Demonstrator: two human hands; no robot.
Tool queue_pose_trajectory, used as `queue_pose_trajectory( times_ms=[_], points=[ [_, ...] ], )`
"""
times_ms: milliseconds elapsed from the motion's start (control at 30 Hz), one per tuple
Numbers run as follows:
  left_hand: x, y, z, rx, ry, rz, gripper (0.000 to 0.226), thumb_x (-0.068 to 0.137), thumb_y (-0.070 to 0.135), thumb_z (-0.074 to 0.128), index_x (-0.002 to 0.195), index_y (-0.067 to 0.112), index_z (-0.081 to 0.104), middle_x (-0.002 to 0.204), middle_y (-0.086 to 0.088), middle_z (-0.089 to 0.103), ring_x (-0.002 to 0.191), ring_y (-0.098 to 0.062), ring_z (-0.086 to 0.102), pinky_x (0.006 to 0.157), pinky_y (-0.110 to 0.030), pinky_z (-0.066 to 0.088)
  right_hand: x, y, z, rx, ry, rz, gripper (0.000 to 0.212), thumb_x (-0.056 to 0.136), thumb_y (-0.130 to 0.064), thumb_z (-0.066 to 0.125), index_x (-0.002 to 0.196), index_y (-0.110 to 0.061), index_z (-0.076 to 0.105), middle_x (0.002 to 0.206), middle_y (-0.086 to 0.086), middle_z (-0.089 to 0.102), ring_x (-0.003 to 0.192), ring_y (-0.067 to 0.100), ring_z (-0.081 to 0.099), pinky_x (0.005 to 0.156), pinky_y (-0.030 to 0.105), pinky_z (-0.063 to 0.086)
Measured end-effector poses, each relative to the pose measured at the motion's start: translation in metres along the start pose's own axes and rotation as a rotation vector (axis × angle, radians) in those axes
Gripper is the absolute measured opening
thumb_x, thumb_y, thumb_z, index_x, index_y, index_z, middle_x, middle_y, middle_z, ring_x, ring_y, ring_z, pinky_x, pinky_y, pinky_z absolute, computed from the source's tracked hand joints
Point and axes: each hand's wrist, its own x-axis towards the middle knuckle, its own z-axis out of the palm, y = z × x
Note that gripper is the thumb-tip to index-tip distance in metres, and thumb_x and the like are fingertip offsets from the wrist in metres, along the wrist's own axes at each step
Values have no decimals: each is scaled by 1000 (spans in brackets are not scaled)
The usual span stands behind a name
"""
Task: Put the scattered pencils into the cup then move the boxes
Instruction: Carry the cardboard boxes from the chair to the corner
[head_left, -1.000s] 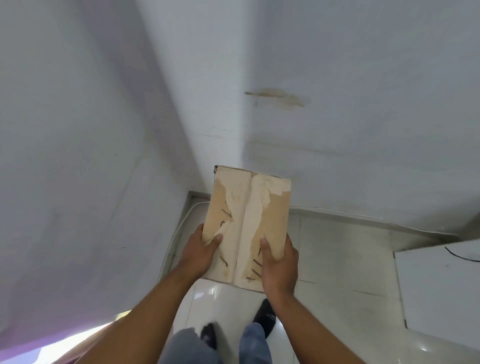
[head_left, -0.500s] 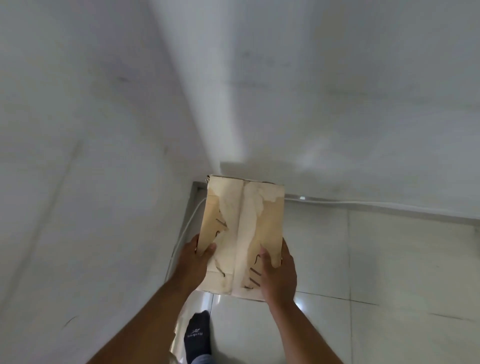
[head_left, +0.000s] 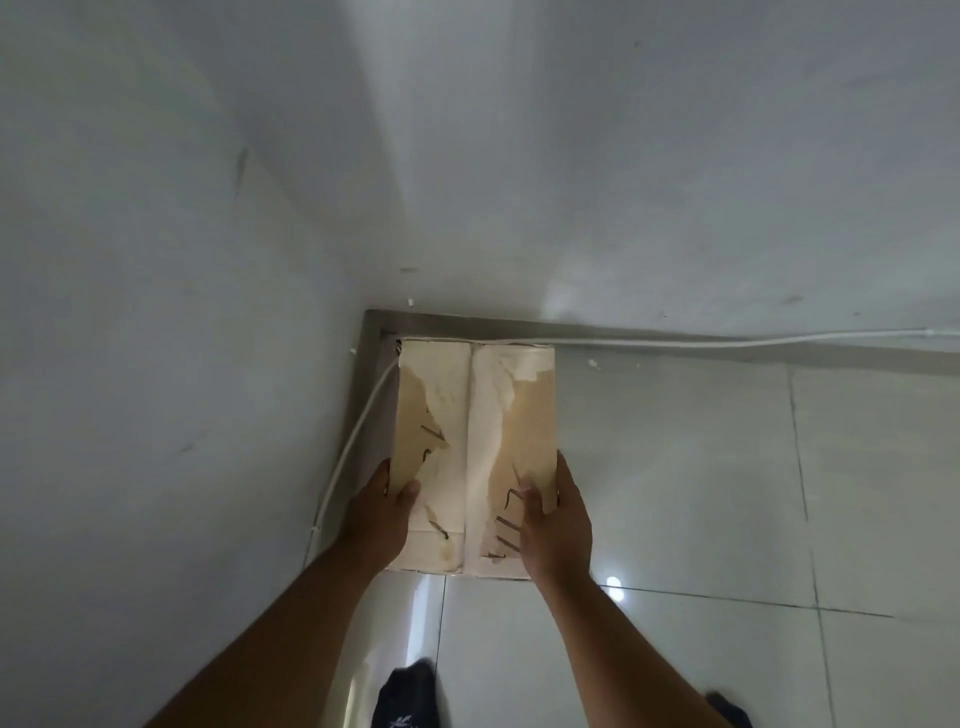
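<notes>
Your left hand (head_left: 376, 519) and right hand (head_left: 556, 525) grip the torn tan cardboard box (head_left: 475, 441) | white cable (head_left: 355, 436) just left | grey wall corner (head_left: 384, 291) ahead

The box (head_left: 475, 441) lay in the corner where the left wall (head_left: 130, 312) met the back wall (head_left: 623, 156), its far end near the back wall's foot. The left grip (head_left: 376, 519) held its near left edge and the right grip (head_left: 558, 525) its near right edge. A cable (head_left: 358, 436) ran just left of the box. Open floor (head_left: 675, 493) lay to the right. A foot (head_left: 402, 699) stood nearer, between the arms.
</notes>
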Motion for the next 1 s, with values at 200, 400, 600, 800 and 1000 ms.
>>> queue_pose_trajectory(
  times_ms=[200,400,600,800,1000],
  points=[
    [31,-8,-4,2,-51,-54,49,106,21,51,154,22,39,145,-7,55,125,-30,57,108,-45,49,24,7,17,-91,-101,21,56,99,-28,52,150,-41,35,129,-11,65,111,19,67,96,43,57],
    [4,24,-7,11,52,-7,66,102,30,61,159,17,31,160,-5,38,145,-29,41,116,-36,35,17,-15,-16,-148,-194,14,75,95,-40,65,159,-32,26,155,-2,45,139,26,49,113,48,45],
    [-96,81,-33,11,97,83,81,94,41,66,161,30,22,167,-2,25,150,-22,32,122,-44,31,-29,-70,-107,-151,-133,47,72,99,-35,62,160,-30,25,159,2,40,145,26,43,118,44,39],
    [-242,182,-64,62,139,107,91,94,54,65,162,18,17,169,-1,15,153,-23,23,122,-37,25,-110,-131,-243,-193,-124,-34,68,100,-39,59,159,-27,28,158,3,41,145,24,41,119,43,37],
    [-384,284,-92,7,128,219,95,92,64,61,164,24,12,170,4,11,155,-19,22,124,-39,25,-198,-206,-387,-152,-90,-115,72,99,-51,56,160,-27,27,158,2,41,143,24,43,115,41,38]
  ],
)
